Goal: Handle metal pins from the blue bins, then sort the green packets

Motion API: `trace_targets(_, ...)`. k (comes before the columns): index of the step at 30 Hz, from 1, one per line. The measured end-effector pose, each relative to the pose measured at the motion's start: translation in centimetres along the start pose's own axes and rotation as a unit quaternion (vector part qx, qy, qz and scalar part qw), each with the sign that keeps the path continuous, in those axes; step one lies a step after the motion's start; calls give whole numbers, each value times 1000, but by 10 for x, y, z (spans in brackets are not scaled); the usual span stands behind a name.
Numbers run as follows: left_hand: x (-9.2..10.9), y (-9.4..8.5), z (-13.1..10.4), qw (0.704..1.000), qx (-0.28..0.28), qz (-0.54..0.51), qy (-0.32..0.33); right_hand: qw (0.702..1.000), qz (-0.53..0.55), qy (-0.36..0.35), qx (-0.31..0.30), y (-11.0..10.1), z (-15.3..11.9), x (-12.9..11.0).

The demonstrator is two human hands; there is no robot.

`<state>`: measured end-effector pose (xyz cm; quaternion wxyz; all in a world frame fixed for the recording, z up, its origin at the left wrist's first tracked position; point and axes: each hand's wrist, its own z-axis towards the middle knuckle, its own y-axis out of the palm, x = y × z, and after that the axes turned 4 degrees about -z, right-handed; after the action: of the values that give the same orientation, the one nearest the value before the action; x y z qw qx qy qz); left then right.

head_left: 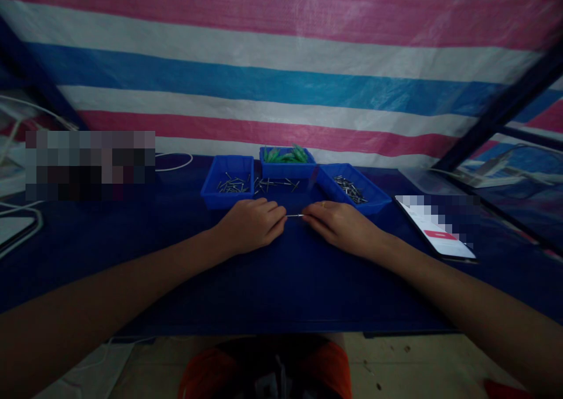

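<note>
A thin silvery metal rod (pixel 294 215) spans the short gap between my two hands, just above the dark blue table (pixel 290 287). My left hand (pixel 256 224) pinches its left end, and my right hand (pixel 336 223) pinches the right end. Behind my left hand a blue tray (pixel 211 198) holds several thin metal pieces. Another blue tray (pixel 376 202), behind my right hand, contains more small metal pieces. Between and behind them, a third blue tray (pixel 288 170) holds green pieces (pixel 285 155). Several loose metal pieces (pixel 288 182) lie on the table between the trays.
A phone with a lit screen (pixel 440 234) lies to the right. At the far left is another flat device (pixel 15 230) beside white cables (pixel 178 154). A striped sheet (pixel 281 88) hangs behind the table, between dark blue frame posts.
</note>
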<state>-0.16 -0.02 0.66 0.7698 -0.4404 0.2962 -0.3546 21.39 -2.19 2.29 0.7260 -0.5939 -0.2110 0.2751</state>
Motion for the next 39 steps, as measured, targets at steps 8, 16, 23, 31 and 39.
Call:
trace_targets(8, -1, -1, 0, 996, 61, -8, 59, 999, 4, -48, -8, 2, 0, 0)
trace_targets(16, -2, -2, 0, 989, 65, -9, 130, 997, 9, -76, -8, 0, 0, -4)
trace_targets(23, -3, -3, -2, 980, 46, -55, 187, 995, 19, -94, -30, -1, 0, -4)
trace_targets(31, 1, -6, -1, 980, 23, -84, 182, 995, 17, -90, -34, -3, -1, -5)
trace_targets(39, 0, -1, -1, 994, 38, -18, 105, 996, 17, -83, -24, -4, -2, -6)
